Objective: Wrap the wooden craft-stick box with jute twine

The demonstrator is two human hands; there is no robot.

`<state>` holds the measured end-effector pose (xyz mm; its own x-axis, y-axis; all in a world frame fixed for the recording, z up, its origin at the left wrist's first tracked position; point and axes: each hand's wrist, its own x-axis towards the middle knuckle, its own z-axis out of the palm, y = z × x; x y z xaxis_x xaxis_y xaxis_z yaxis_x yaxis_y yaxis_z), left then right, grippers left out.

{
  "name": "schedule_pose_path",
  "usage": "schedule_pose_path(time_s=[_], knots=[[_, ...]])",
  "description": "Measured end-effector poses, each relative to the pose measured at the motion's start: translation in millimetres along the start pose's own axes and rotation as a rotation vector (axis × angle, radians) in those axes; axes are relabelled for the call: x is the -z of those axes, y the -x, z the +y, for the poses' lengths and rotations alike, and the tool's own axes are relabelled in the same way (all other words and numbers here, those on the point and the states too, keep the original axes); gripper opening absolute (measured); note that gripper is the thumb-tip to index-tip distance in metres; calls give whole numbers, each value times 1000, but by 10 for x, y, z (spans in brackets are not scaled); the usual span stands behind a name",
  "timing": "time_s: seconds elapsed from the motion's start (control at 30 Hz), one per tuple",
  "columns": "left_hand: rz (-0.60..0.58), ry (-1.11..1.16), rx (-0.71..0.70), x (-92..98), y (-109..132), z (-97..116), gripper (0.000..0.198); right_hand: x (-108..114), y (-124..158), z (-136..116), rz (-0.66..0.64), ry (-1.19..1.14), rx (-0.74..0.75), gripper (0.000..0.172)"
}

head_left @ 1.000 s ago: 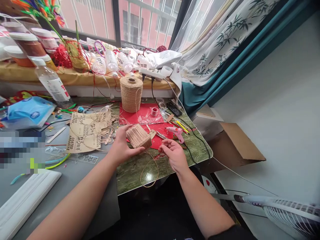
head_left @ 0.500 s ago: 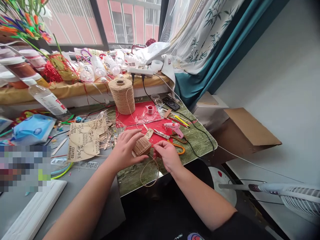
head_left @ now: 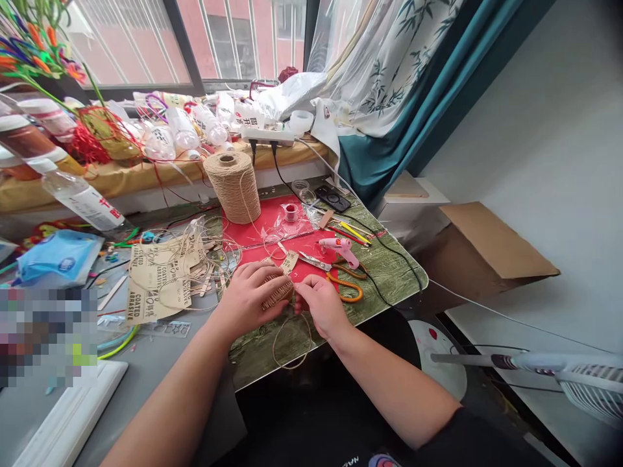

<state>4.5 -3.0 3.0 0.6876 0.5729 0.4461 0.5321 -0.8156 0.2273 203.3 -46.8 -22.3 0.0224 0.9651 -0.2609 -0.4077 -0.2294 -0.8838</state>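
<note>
My left hand [head_left: 252,293] lies over a small block wrapped in jute twine [head_left: 278,291], fingers curled round it, holding it down on the green table top [head_left: 389,272]. My right hand [head_left: 318,303] is closed beside it, fingertips pinching at the block's right end where the loose twine comes off. A loop of that twine [head_left: 291,342] hangs over the table's front edge below my hands. A large spool of jute twine [head_left: 232,186] stands upright at the back on a red sheet [head_left: 265,227].
A pink glue gun [head_left: 339,247] and orange-handled scissors [head_left: 345,284] lie just right of my hands. Sandpaper sheets [head_left: 160,277] and tangled twine lie left. Bottles, a power strip [head_left: 267,135] and red string crowd the windowsill. A cardboard box [head_left: 479,250] and a fan [head_left: 579,379] stand right.
My left hand has lowered the wrapped block from the air onto the table. My right hand has moved left to the block's end and closed there. The view has shifted right.
</note>
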Motion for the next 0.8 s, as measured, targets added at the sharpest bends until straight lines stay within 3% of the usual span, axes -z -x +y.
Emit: schedule_pose_path(time_s=[0.8], knots=[[-34,26,44,18,-29,33,41,79,26,179,-24,14,-7,26]])
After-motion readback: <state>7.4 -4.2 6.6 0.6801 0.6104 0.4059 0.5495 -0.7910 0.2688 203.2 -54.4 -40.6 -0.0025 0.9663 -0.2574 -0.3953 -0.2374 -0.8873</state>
